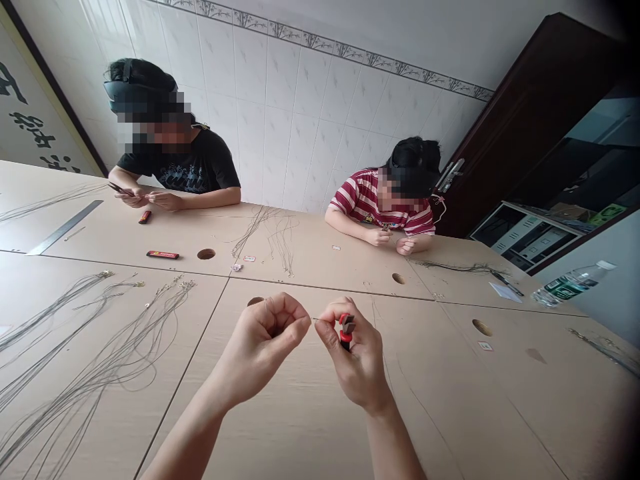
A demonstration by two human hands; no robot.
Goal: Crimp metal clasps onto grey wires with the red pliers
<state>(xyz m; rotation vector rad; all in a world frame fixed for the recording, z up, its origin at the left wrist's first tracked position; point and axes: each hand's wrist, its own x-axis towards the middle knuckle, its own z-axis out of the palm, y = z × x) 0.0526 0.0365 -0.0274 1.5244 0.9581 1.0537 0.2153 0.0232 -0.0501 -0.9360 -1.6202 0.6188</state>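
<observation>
Above the table's middle, my left hand and my right hand face each other, both closed in a pinch with fingertips almost meeting. A short piece of thin cord shows in the gap between them. Small pliers with red and black handles are tucked in my right hand, jaws pointing up between the fingers. From that hand a thin dark strand trails down over the tabletop. What lies deeper inside my left fingers is hidden.
Bundles of thin cords lie at left on the wooden table. Opposite sit two co-workers, one in a black shirt, one in a striped shirt. A steel ruler, a red-black box and a water bottle rest around.
</observation>
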